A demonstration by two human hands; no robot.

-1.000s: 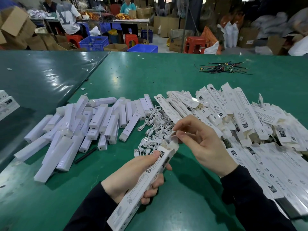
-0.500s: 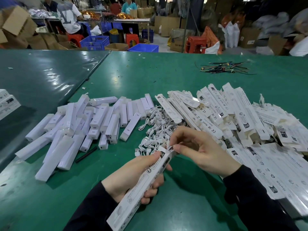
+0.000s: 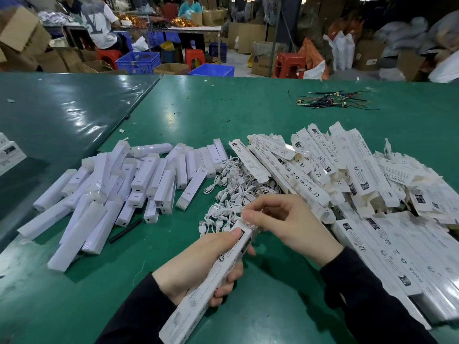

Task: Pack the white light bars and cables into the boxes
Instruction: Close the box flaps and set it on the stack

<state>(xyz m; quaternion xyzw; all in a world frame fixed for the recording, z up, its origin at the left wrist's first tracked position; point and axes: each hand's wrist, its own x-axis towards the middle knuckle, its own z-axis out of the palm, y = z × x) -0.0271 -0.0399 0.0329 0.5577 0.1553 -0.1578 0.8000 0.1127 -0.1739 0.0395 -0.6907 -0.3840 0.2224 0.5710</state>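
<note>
We are gripping the box (image 3: 213, 276) in the left hand (image 3: 198, 264) near the table's (image 3: 248, 115) front edge; right hand (image 3: 280, 219) is pinching its end flap. Risk: flap creasing if forced.

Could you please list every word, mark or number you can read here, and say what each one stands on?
"RoHS", "Made in China", "CE": long white printed carton in the heap of flat cartons.
"ROHS": flat white carton at the near right.
"CE": white carton further back in the heap.
Large "V"-like mark: white shirt of a seated person in the background.
Held white box, left hand grip, right hand at its end: round symbols, text blurred.
Other print: too small.
</note>
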